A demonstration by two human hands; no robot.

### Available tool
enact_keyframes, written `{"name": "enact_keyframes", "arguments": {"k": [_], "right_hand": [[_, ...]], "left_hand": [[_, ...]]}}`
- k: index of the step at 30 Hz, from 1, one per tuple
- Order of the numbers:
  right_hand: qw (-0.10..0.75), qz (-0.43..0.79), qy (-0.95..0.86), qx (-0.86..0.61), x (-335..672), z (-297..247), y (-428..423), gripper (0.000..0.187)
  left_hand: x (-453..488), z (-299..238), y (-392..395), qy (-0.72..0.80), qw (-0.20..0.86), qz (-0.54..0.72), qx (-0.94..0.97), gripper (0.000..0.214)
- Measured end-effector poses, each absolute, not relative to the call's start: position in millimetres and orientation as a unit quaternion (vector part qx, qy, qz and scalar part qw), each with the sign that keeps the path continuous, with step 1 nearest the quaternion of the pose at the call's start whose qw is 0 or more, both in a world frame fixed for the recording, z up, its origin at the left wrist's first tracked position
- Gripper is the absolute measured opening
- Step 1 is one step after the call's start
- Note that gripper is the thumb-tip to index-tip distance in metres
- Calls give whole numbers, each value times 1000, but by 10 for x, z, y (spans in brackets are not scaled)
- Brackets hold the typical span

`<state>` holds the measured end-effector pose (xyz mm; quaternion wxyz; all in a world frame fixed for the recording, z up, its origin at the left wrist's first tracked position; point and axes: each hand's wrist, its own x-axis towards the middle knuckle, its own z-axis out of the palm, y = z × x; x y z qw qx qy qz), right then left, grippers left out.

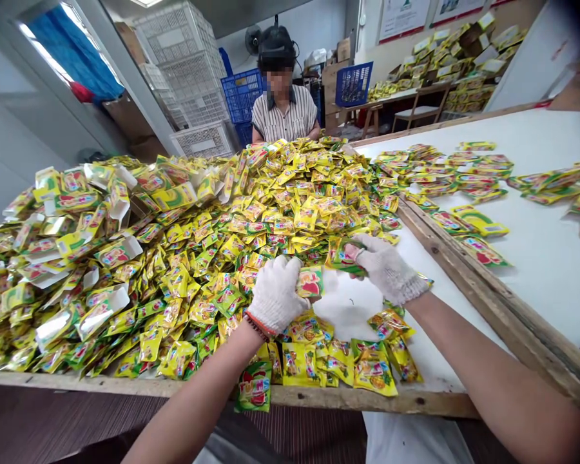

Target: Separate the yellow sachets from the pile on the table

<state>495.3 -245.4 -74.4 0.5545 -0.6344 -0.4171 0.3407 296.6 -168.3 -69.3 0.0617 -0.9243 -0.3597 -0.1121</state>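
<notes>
Cardboard carton (312,281), small, printed: above the white counter (434,370), long axis crosswise, one end pointing toward the right hand (384,264). Left hand (278,293) (knit-gloved, like the right) curled around it; right hand pinching glossy, pillow-shaped sachets (339,256), count unclear.

On the green sachet (254,388) at the lower middle of the frame, overhanging the worktop (357,401) edge, we read large coloured letters: "TU" at the start and what looks like "S" at the end; we cannot settle what stands between. The yellow sachet (374,376) to its right carries a similar multicoloured word, too small for us to spell out. Lettering on the small carton (311,282) near the middle is blurred and partly covered. At the upper right, we see lines of print on the wall poster (405,19) and red marks on the white panel (531,64), none legible.
</notes>
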Motion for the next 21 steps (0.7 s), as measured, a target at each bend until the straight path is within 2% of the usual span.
{"name": "enact_keyframes", "arguments": {"k": [2,5,12,14,17,21], "right_hand": [[556,276,-420,-662,4926,-758,-2439,30],[484,224,-475,-700,4872,-786,-2438,26],[322,237,-595,-697,4893,-758,-2445,15],[320,227,-597,-699,4868,-751,-2446,15],[366,206,-571,-706,4826,-738,-2461,14],[416,336,-501,-681,4841,-722,-2492,28]], "left_hand": [[2953,-779,-1670,-402,35,-140,-904,49],[2899,-854,-1676,-393,18,-172,-903,54],[2871,-866,-1782,-356,17,-165,-919,52],[2896,-870,-1813,-354,14,-167,-920,50],[2915,-875,-1816,-365,9,-174,-914,46],[2892,-876,-1762,-394,23,-176,-902,43]]}}
